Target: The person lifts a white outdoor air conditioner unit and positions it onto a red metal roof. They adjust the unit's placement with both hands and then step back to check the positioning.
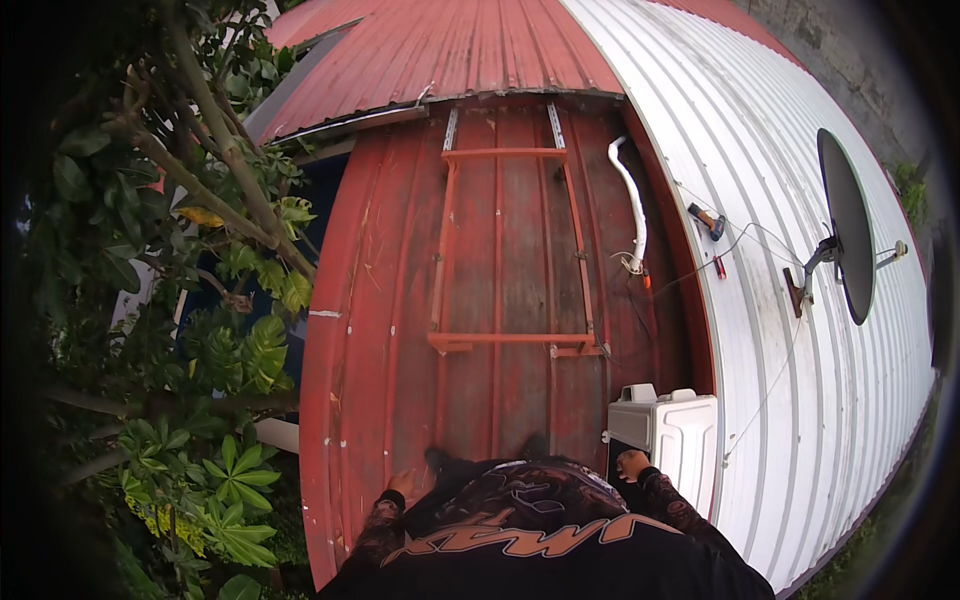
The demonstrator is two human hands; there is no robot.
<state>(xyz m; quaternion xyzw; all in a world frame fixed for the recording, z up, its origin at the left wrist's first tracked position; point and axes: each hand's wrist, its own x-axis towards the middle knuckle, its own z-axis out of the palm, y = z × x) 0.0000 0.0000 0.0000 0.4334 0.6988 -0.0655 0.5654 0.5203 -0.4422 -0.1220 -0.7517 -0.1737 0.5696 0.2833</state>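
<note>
My left hand hangs low over the red metal roof, its fingers loosely stretched and nothing seen in them. Beside a white box-shaped unit, my right hand has its fingers curled. Something dark lies next to that hand, and I cannot make out what the fingers hold, if anything. The white unit stands on the roof at my right, with rounded edges and raised parts on its top. Ahead of me an orange-red rectangular metal frame lies on the roof, with two pale slotted bars at its far end.
A white wrapped pipe lies right of the frame, near an orange-handled tool. On the white roof are a drill-like power tool, a red tool, loose cables and a dark satellite dish. Leafy branches crowd the left edge.
</note>
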